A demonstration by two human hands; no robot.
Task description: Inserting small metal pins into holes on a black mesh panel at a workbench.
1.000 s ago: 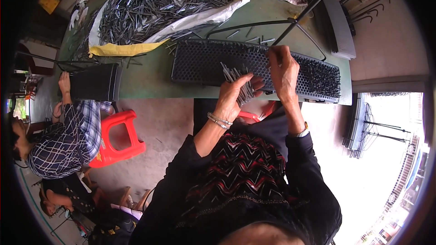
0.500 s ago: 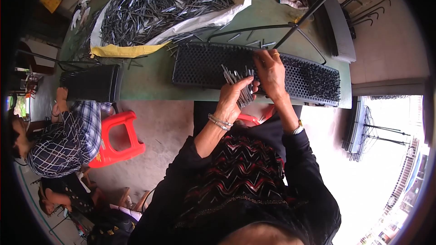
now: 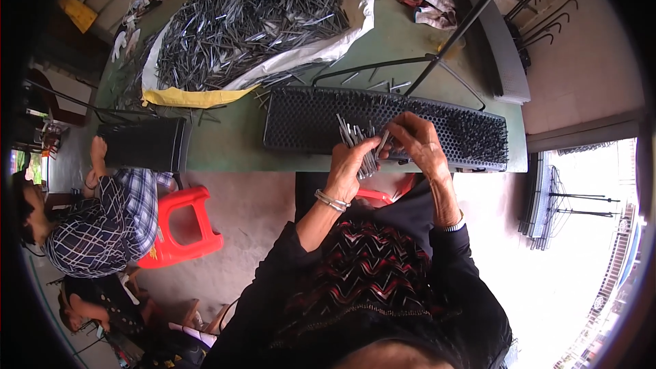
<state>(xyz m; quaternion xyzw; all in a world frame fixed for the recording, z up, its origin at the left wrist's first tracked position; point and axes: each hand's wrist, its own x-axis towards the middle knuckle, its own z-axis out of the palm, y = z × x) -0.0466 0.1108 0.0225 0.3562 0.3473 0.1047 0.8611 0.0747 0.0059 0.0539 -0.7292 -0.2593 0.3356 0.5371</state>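
Note:
My left hand [image 3: 350, 164] is closed round a bunch of thin metal pins [image 3: 354, 138], which stick up past the thumb. Beside it, my right hand [image 3: 417, 140] pinches one pin [image 3: 383, 139] at the edge of that bunch. Both hands are over the near edge of a long black plate [image 3: 301, 123] full of round holes, lying on the green table. Dark pins [image 3: 482, 138] stand close together in the holes at its right end, and others line its far edge. The fingers of my left hand partly hide behind the bunch.
A white sack [image 3: 359, 17] with a yellow edge lies open, heaped with loose pins [image 3: 253, 24]. A black metal rod [image 3: 471, 17] slants over the plate. Work gloves [image 3: 437, 7] lie at the back. Left, another person [image 3: 96, 225] sits at a second black plate [image 3: 140, 143] near a red stool [image 3: 184, 229].
My right hand has drawn back from the plate's holes to the bunch and now pinches a pin there. My left hand still holds its bunch. The whole view has shifted slightly.

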